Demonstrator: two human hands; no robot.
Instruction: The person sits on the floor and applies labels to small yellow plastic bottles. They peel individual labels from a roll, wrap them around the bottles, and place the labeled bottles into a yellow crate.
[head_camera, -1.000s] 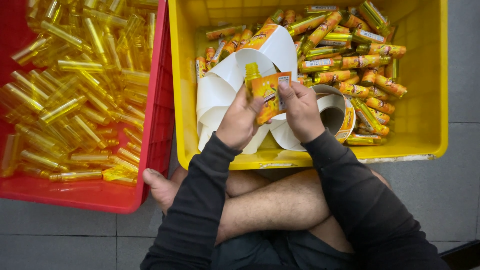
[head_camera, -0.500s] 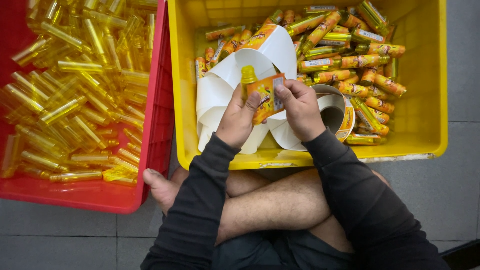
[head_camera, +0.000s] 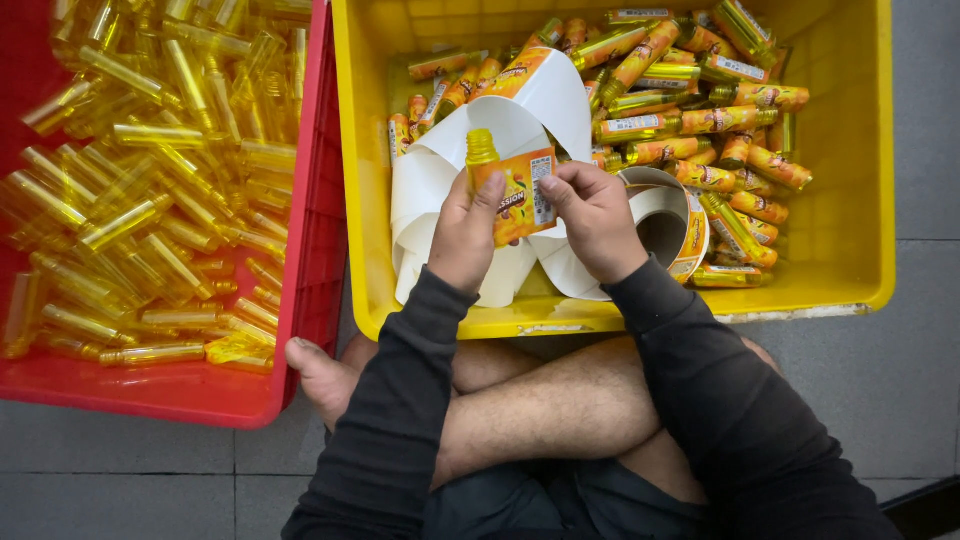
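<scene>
A small yellow bottle (head_camera: 484, 152) stands upright between both hands above the yellow crate (head_camera: 860, 180). My left hand (head_camera: 462, 235) grips its left side. My right hand (head_camera: 592, 215) presses an orange label (head_camera: 522, 195) onto the bottle with thumb and fingers. Loose white backing strip (head_camera: 430, 180) curls under the hands. A label roll (head_camera: 672, 225) lies just right of my right hand.
Several labelled orange-yellow bottles (head_camera: 690, 110) are piled at the back right of the yellow crate. A red crate (head_camera: 200, 395) on the left holds several bare yellow bottles (head_camera: 150, 180). My crossed bare legs (head_camera: 540, 400) and a foot (head_camera: 320, 375) rest on grey floor tiles.
The bottle has been turned upright between my hands and the label now lies flatter against it. Both hands stay in about the same place over the yellow crate.
</scene>
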